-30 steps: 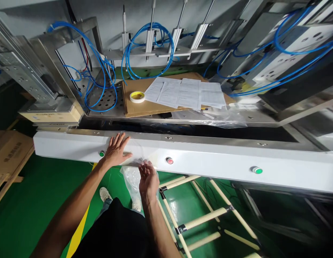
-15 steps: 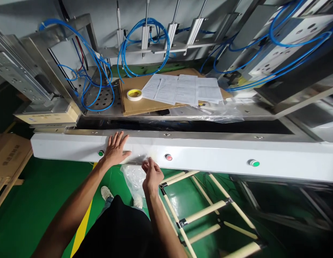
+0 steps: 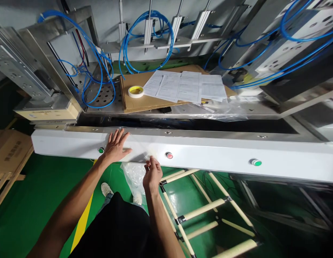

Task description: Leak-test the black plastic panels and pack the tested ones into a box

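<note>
My left hand [image 3: 116, 147] lies with fingers spread on the white panel [image 3: 215, 153], just right of a green button [image 3: 101, 150]. Under and beside it a clear plastic sheet [image 3: 139, 146] covers part of the panel's face. It runs on into a crumpled clear part [image 3: 133, 177] that hangs below the panel's lower edge. My right hand [image 3: 153, 175] is closed in a pinch on the sheet near that lower edge, left of the red button [image 3: 169, 155]. How much plastic its fingers hold is hidden.
Behind the panel, a tape roll [image 3: 135, 91] and papers [image 3: 179, 86] lie on cardboard [image 3: 155, 103]. Blue hoses [image 3: 123, 46] loop around the machine. A pipe frame [image 3: 206, 209] stands on the floor, lower right. A carton [image 3: 12, 148] sits at the left.
My right hand has moved slightly up, still pinched on the plastic sheet. The left hand stays spread on the panel. The view has shifted a little.
</note>
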{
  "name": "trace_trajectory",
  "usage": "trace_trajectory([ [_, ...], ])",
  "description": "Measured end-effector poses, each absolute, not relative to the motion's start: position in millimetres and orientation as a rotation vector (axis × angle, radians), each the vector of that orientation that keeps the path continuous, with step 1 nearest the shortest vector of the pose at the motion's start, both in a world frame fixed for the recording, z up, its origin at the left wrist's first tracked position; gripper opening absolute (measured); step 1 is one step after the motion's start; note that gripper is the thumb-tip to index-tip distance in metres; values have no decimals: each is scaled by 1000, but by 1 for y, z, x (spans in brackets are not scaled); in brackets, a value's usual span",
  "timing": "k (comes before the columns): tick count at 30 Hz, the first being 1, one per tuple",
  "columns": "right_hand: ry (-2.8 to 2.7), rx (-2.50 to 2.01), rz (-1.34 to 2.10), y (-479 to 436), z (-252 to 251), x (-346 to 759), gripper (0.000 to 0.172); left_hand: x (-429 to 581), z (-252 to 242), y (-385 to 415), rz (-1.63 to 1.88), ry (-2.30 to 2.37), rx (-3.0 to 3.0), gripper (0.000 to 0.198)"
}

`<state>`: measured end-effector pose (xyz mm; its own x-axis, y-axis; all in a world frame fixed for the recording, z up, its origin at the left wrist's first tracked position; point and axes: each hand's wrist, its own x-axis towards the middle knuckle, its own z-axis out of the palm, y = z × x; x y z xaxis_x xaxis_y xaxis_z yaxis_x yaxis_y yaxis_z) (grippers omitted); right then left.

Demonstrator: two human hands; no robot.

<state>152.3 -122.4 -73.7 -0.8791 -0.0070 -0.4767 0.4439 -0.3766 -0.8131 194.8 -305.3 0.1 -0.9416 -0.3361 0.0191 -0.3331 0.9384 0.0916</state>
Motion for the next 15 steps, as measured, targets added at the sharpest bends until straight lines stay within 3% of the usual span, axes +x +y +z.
trace_trajectory([
  [15,1709,513,-2167,-121,-67,151,48,196,3,-309,-166,-3063,495,81],
])
